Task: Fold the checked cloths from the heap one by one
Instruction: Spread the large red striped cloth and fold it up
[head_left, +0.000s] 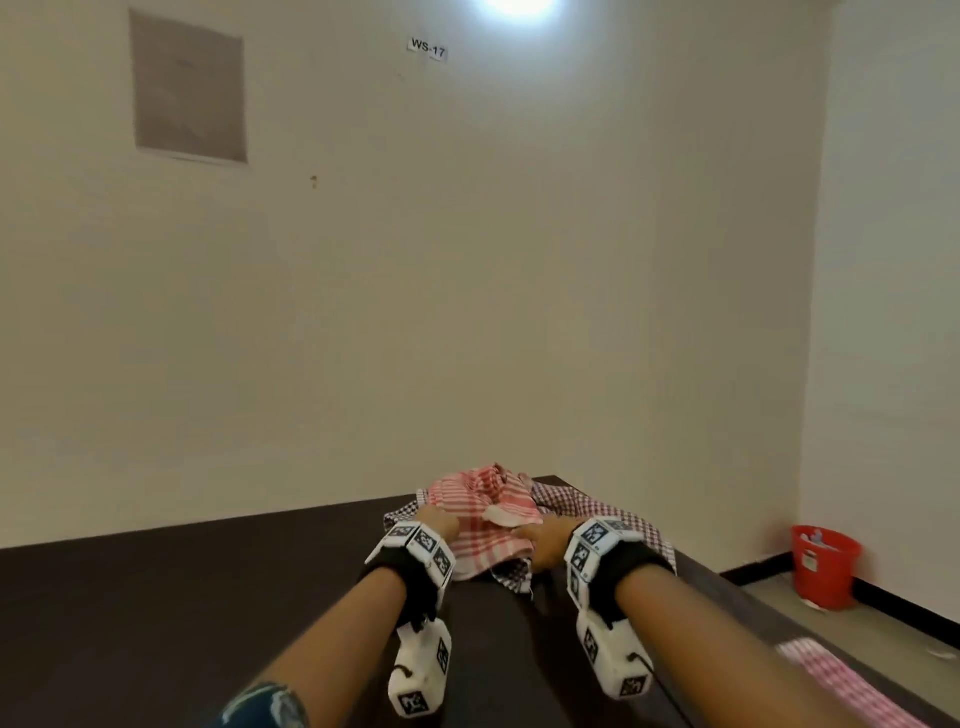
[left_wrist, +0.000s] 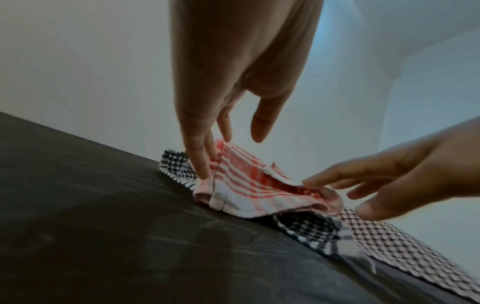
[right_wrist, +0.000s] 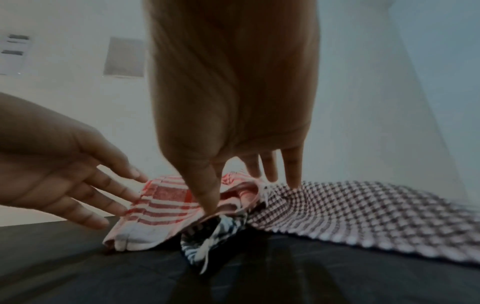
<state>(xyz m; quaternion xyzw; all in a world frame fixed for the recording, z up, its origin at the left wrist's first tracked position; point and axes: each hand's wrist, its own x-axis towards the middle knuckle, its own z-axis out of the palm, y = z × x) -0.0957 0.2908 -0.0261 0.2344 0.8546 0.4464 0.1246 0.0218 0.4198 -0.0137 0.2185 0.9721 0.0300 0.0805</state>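
A heap of checked cloths lies at the far right of the dark table (head_left: 208, 597). On top is a crumpled red-and-white cloth (head_left: 483, 525) (left_wrist: 246, 185) (right_wrist: 166, 197). Beneath it are a black-and-white cloth (left_wrist: 319, 232) (right_wrist: 213, 232) and a small-checked brown cloth (head_left: 613, 512) (right_wrist: 350, 211). My left hand (head_left: 441, 522) (left_wrist: 231, 158) has straight fingers touching the red cloth's left edge, with the thumb held apart. My right hand (head_left: 540, 540) (right_wrist: 233, 193) reaches the red cloth's right edge, the thumb tip pressing on its near fold and the fingers extended.
A pink checked cloth (head_left: 841, 680) lies flat at the table's near right edge. A red bucket (head_left: 826, 566) stands on the floor to the right, against the wall. The heap sits close to the back wall and the table's far right corner.
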